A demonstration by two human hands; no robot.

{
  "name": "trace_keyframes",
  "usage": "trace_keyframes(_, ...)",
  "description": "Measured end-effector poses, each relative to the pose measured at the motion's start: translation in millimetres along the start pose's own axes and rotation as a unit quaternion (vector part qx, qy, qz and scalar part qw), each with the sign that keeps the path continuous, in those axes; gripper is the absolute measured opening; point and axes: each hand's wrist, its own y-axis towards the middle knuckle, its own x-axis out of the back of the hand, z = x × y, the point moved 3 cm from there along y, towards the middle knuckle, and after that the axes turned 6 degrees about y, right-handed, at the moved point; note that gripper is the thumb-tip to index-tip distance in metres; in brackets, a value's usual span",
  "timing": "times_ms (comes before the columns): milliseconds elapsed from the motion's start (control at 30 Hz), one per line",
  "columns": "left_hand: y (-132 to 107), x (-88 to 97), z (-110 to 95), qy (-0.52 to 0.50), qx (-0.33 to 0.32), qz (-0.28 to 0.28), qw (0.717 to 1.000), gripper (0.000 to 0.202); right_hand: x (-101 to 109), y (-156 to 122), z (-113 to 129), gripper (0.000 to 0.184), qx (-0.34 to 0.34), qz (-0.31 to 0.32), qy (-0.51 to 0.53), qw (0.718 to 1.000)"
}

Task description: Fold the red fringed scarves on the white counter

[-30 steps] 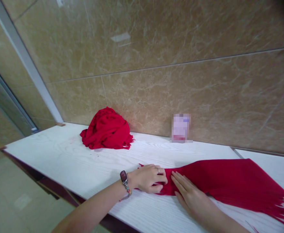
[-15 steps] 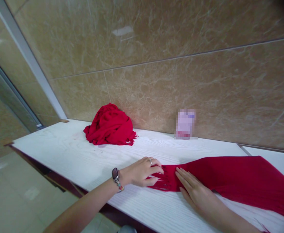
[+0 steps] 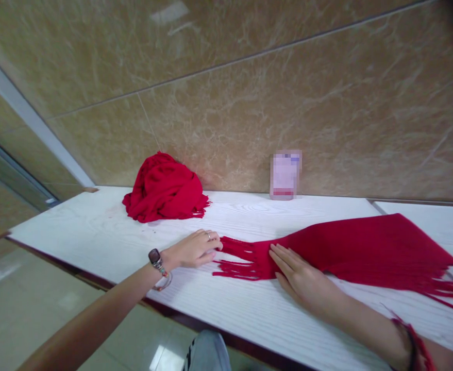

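Observation:
A long red fringed scarf point(image 3: 361, 247) lies flat across the white wood-grain table point(image 3: 106, 237). My right hand point(image 3: 298, 275) presses flat on the scarf's left part, fingers together and stretched out. My left hand point(image 3: 195, 248), with a ring and a watch on the wrist, rests on the table at the tips of the scarf's left fringe point(image 3: 237, 255), fingers curled and touching the tassel ends. The fringe strands are spread out straight between my two hands.
A second red scarf point(image 3: 164, 188) sits bunched in a heap at the back left against the marble wall. A small blurred card point(image 3: 285, 174) leans on the wall behind. The table's front edge runs diagonally above a tiled floor.
My left hand has slid leftward off the scarf end, drawing the fringe out straight. My right hand stays pressed on the cloth. The view has shifted.

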Motion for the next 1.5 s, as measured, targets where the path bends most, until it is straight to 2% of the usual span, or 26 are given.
trace_keyframes(67, 8.9, 2.4, -10.1, -0.008, -0.006, -0.026, 1.000, 0.022, -0.9, -0.1, -0.2, 0.041, -0.003, -0.001, -0.003, 1.000)
trace_keyframes(133, 28.1, 1.2, -27.0, -0.010, -0.039, -0.049, 0.998, 0.025, -1.6, -0.2, -0.5, 0.041, -0.008, 0.001, -0.001, 1.000)
trace_keyframes(233, 57.7, -6.4, -47.3, 0.019, -0.077, -0.040, 0.996, 0.019, -0.5, 0.5, 0.1, 0.042, -0.013, 0.011, 0.003, 1.000)
trace_keyframes(300, 66.3, -11.5, -50.8, 0.035, -0.080, -0.029, 0.996, 0.015, 2.0, 1.7, 1.6, 0.042, -0.011, 0.020, 0.004, 1.000)
trace_keyframes(367, 62.3, -15.1, -46.6, 0.043, -0.081, -0.020, 0.996, 0.013, 4.7, 3.3, 3.0, 0.042, -0.010, 0.030, 0.000, 1.000)
trace_keyframes(467, 40.7, -16.0, -30.7, 0.053, -0.075, -0.007, 0.996, 0.011, 6.7, 4.7, 4.0, 0.041, -0.010, 0.038, -0.005, 0.999)
trace_keyframes(567, 19.0, -10.7, -14.2, 0.080, -0.036, 0.001, 0.996, 0.011, 5.2, 3.8, 2.7, 0.041, -0.012, 0.028, 0.005, 1.000)
trace_keyframes(633, 12.9, -6.0, -11.2, 0.118, -0.021, 0.006, 0.993, 0.009, 3.2, 2.6, 1.5, 0.041, -0.011, 0.018, 0.010, 1.000)
trace_keyframes(767, 22.9, -1.5, -29.5, 0.183, -0.062, -0.016, 0.981, 0.009, 1.3, 1.6, 0.5, 0.040, -0.001, 0.012, 0.007, 1.000)
trace_keyframes(900, 33.9, -7.0, -52.2, 0.140, -0.140, -0.050, 0.979, 0.017, 4.9, 3.0, 2.4, 0.040, 0.002, 0.020, -0.007, 1.000)
trace_keyframes(967, 31.5, -11.7, -52.7, 0.126, -0.148, -0.038, 0.980, 0.021, 7.2, 4.1, 3.9, 0.040, 0.001, 0.029, -0.018, 0.999)
trace_keyframes(1067, 19.6, -14.6, -40.2, 0.133, -0.120, -0.006, 0.984, 0.015, 9.7, 5.5, 5.4, 0.040, -0.002, 0.040, -0.027, 0.999)
trace_keyframes(1233, 3.2, -3.6, -22.2, 0.133, -0.067, 0.022, 0.989, 0.009, 10.6, 6.0, 5.6, 0.039, -0.002, 0.045, -0.016, 0.999)
trace_keyframes(1300, 7.4, 1.6, -26.6, 0.113, -0.069, 0.015, 0.991, 0.012, 10.1, 5.9, 5.7, 0.039, -0.001, 0.043, -0.022, 0.999)
trace_keyframes(1367, 18.0, 4.1, -37.6, 0.079, -0.097, -0.004, 0.992, 0.021, 9.5, 5.8, 5.7, 0.040, -0.001, 0.041, -0.032, 0.999)
trace_keyframes(1500, 41.9, -3.1, -60.4, 0.044, -0.167, -0.013, 0.985, 0.030, 9.2, 5.8, 5.6, 0.040, 0.003, 0.037, -0.039, 0.999)
